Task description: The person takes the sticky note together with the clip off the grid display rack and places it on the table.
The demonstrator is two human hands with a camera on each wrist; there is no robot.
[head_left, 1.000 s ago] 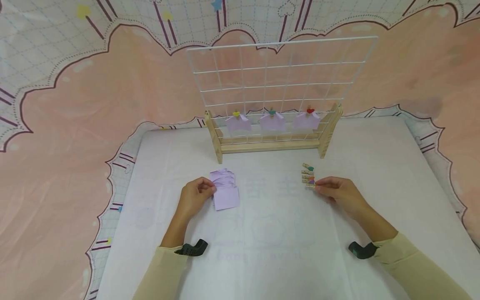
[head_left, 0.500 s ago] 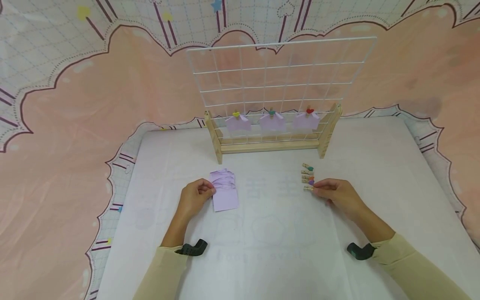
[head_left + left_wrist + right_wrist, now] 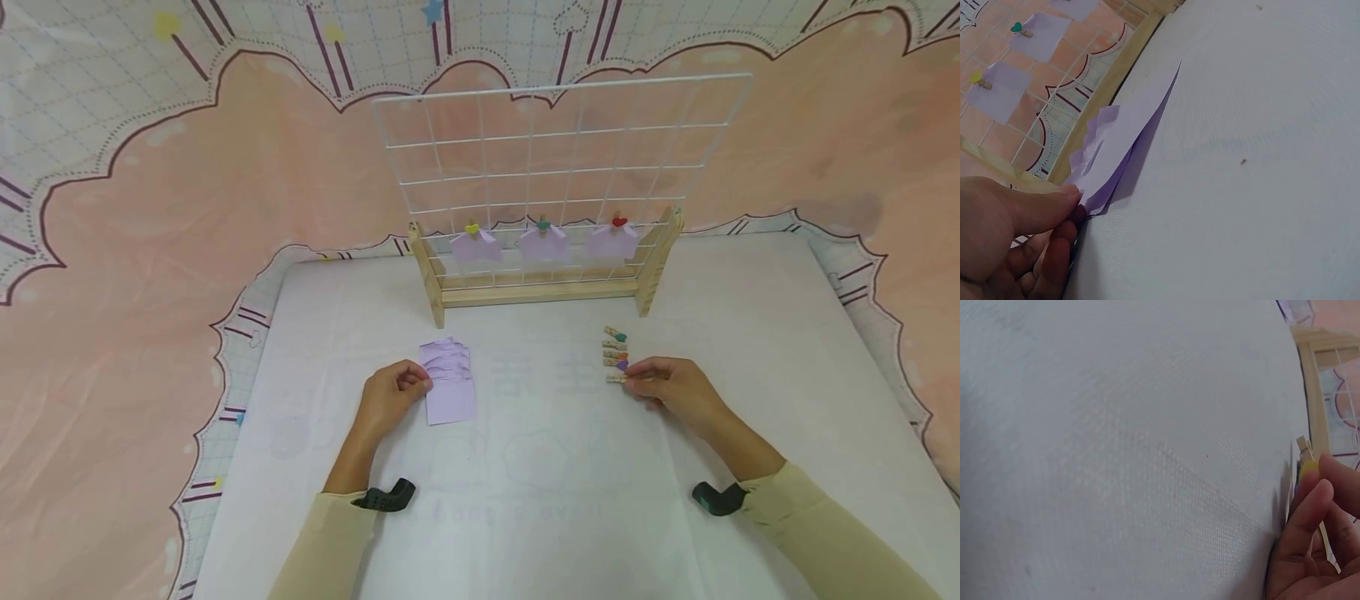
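Observation:
My left hand (image 3: pixel 390 396) pinches the edge of a purple paper square (image 3: pixel 1125 134) between thumb and fingers. In the left wrist view that sheet tilts up off the white surface. Behind it, more purple sheets (image 3: pixel 447 357) lie overlapped. On the other side my right hand (image 3: pixel 678 387) pinches a small wooden clothespin (image 3: pixel 1304 448) with a yellow ornament, partly hidden by the fingertips. Several other clothespins (image 3: pixel 615 343) with coloured ornaments lie in a column just beyond it.
A white wire grid (image 3: pixel 528 154) stands in a wooden base (image 3: pixel 540 294) at the back. Three purple sheets hang there from clothespins with yellow (image 3: pixel 472 228), green (image 3: pixel 543 225) and red (image 3: pixel 618 222) hearts. The white tabletop (image 3: pixel 540 467) spreads before it; patterned cloth (image 3: pixel 150 333) surrounds it.
The pinched sheet has slid slightly toward me, away from the others. My right hand has shifted a little left and nearer with the clothespin, which stands slightly apart from the column.

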